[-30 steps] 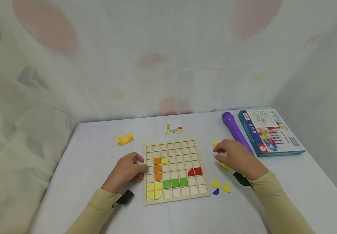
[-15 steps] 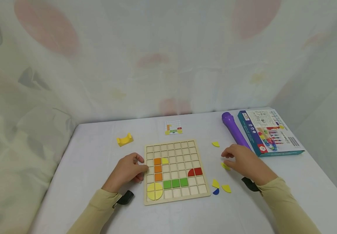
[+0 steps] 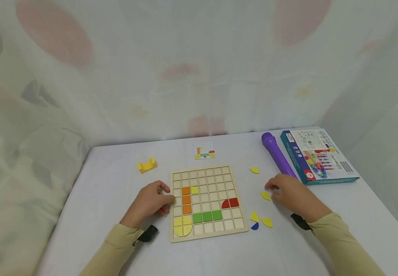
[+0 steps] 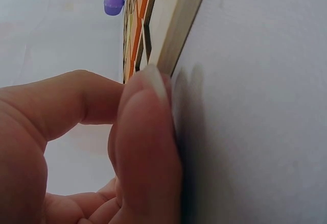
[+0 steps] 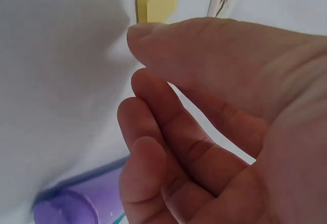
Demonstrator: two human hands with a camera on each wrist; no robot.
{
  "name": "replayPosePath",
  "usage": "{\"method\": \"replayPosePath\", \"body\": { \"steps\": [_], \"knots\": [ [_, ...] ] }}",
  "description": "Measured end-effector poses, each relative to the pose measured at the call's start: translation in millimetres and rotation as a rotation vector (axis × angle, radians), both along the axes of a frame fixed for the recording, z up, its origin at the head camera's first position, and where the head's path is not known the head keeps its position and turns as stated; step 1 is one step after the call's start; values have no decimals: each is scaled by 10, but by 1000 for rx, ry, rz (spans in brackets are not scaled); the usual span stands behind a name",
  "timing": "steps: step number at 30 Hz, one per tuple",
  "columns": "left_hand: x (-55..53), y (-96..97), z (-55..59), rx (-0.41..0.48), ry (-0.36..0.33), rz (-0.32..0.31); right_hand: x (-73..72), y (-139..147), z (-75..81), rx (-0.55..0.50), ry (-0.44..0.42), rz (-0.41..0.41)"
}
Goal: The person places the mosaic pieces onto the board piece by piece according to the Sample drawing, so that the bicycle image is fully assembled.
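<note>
A square wooden grid board (image 3: 205, 188) lies on the table with orange, green, red and yellow pieces in its cells. My left hand (image 3: 150, 201) is at its left edge, fingers loosely bent; in the left wrist view the thumb (image 4: 145, 127) touches the board's edge (image 4: 176, 27). My right hand (image 3: 293, 193) hovers just right of a yellow quarter-circle piece (image 3: 265, 196), thumb and fingers apart, nothing visible between them. In the right wrist view a yellow piece (image 5: 158, 5) lies just beyond the thumb tip.
More yellow quarter-circles (image 3: 267, 222) and a blue piece (image 3: 255, 226) lie right of the board, with one yellow piece (image 3: 254, 170) farther back. A purple microphone-shaped object (image 3: 276, 153) and a box (image 3: 319, 156) are back right. Behind the board are a pattern card (image 3: 204, 150) and a yellow holder (image 3: 147, 165).
My right hand has moved right and toward me, uncovering the rear yellow piece and then the one beside it. The left hand has stayed at the board's edge.
</note>
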State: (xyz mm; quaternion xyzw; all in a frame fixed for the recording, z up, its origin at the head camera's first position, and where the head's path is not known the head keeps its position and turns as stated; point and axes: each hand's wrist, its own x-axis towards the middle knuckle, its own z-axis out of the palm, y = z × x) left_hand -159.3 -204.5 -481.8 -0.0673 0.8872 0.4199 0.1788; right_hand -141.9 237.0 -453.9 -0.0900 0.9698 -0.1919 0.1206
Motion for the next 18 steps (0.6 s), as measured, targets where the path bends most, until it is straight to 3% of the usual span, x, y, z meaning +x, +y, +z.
{"method": "replayPosePath", "body": {
  "steps": [18],
  "knots": [
    [8, -2, 4, 7, 6, 4, -112, -285, -55, 41, 5, 47]
  ]
}}
